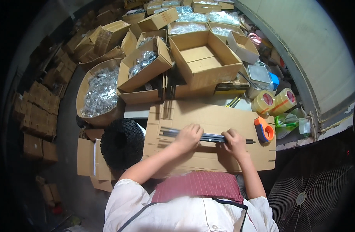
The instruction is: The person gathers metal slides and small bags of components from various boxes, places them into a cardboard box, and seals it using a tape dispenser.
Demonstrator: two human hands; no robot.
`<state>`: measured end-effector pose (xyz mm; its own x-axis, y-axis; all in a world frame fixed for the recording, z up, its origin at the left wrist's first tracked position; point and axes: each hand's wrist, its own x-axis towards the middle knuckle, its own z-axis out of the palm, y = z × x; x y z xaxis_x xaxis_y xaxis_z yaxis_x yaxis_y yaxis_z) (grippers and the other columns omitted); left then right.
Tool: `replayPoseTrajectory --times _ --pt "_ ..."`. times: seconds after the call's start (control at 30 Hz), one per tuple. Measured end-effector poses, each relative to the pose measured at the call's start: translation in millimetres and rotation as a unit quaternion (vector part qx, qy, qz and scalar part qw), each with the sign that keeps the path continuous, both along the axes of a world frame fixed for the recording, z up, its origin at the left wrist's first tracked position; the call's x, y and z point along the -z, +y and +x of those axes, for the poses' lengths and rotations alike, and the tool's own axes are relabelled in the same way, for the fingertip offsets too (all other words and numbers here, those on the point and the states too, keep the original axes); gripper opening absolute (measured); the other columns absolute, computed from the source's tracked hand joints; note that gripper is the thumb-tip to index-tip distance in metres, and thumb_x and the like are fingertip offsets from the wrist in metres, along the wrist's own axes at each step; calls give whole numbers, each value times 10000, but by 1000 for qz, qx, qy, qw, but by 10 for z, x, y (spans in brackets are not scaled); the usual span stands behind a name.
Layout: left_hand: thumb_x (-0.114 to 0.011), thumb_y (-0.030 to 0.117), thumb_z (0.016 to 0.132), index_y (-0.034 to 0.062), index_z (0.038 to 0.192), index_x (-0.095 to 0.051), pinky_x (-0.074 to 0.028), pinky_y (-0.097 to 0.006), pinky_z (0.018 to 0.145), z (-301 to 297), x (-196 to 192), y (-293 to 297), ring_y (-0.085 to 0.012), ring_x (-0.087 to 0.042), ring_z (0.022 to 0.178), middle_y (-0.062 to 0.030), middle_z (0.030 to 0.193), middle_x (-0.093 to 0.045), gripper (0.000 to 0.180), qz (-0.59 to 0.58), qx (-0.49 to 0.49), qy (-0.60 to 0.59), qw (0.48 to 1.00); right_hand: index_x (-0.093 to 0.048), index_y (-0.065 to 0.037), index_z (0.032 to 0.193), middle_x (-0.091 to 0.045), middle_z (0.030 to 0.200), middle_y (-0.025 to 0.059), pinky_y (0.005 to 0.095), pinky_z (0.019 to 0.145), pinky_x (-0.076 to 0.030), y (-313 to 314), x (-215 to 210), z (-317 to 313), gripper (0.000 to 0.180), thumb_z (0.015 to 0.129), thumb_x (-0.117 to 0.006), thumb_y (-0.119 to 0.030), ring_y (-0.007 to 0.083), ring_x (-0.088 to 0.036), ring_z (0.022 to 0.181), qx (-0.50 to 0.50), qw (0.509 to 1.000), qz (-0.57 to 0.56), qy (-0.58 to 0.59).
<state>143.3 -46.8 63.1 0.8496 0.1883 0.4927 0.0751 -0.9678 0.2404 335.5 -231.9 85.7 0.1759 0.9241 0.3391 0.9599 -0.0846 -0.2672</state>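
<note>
Left of the flat cardboard sheet (208,116): a black bundle of tubes (121,143) standing on end, a round carton of bagged metal parts (100,92) behind. On the sheet: left hand (189,136) and right hand (234,141), fingers curled narrow around a bunch of thin black rods (214,137) lying crosswise. Rods gathered and aligned, seemingly; no binding visible yet. Right of the sheet: orange tape dispenser (264,129), two tape rolls (274,101).
</note>
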Motion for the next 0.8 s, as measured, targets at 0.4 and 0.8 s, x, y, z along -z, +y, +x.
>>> replayPoseTrajectory --times 0.4,0.8 --pt "-799 643 704 -7 1261 -588 -224 -536 1197 -136 281 294 -365 -417 1373 -197 1360 -548 882 5 -119 17 993 -643 -158 1338 -623 1314 99 533 1166 -272 -19 448 52 464 880 -713 -190 314 -506 1297 39 997 39 -62" --pt "-658 404 947 -53 1505 -384 -173 -519 1242 -439 607 246 -446 -296 1480 -288 1553 -390 771 -226 -233 -30 946 -545 -59 1432 -473 1477 229 520 1180 -318 -380 753 409 696 856 -764 -383 422 -435 1380 207 963 104 136"
